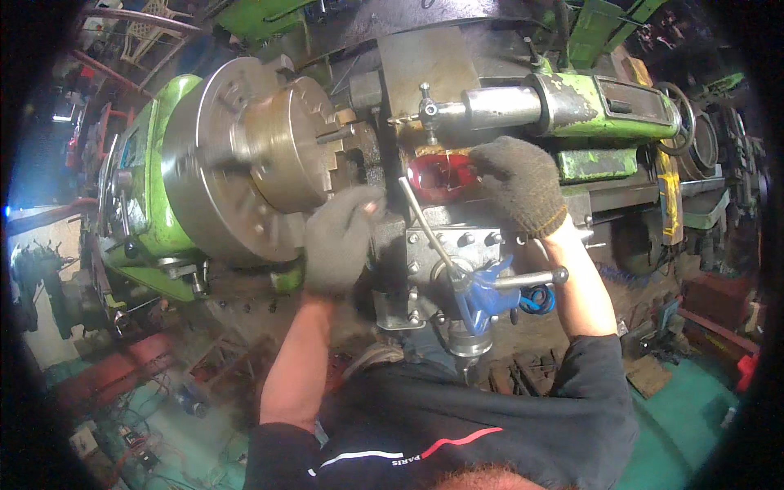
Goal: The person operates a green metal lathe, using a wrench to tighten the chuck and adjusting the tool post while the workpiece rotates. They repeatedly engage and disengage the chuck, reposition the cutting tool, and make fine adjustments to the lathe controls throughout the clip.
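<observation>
In a cluttered workshop, leans over a green lathe (157, 196). Curls the gloved left hand (336, 245) near the metal chuck (282, 147); impossible to tell if around anything. Bends the gloved right hand (523, 184) over the right side of a red bowl (437, 181), grip unclear, just beyond a bolted tool post (482, 250).

Bluish glare hazes the far left edge. The chuck (216, 163) and left hand (336, 245) blur softly. Fisheye rims darken to black
</observation>
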Tool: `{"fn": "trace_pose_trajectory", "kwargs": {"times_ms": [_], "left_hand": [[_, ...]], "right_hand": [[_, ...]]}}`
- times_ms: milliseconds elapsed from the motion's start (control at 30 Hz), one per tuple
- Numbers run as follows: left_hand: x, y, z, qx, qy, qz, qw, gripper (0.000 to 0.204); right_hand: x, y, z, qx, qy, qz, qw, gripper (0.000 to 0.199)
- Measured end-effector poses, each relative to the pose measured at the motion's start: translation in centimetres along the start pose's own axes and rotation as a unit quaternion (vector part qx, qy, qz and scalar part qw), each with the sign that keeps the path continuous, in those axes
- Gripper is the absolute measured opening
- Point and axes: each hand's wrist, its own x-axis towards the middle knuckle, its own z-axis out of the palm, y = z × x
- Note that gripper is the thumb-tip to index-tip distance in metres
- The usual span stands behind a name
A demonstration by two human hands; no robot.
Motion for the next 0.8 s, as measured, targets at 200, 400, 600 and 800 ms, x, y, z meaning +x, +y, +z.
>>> {"fn": "trace_pose_trajectory", "kwargs": {"times_ms": [200, 400, 600, 800], "left_hand": [[-8.8, -5.3, -6.0, 0.103, 0.053, 0.050, 0.992, 0.017], [-11.0, -5.3, -11.4, 0.203, 0.125, 0.052, 0.970, 0.018], [-11.5, -4.8, -15.6, 0.191, 0.289, 0.050, 0.937, 0.028], [-7.2, -2.5, -20.9, 0.268, 0.399, 0.172, 0.860, 0.026]], "right_hand": [[0.9, -0.6, -0.5, -0.022, -0.039, -0.021, 0.999, 0.029], [3.0, -2.6, 0.6, -0.124, -0.185, -0.019, 0.975, 0.021], [4.1, -3.9, 0.7, -0.125, -0.165, 0.001, 0.978, 0.019], [2.2, -2.9, 0.4, -0.065, -0.111, 0.030, 0.991, 0.029]]}}
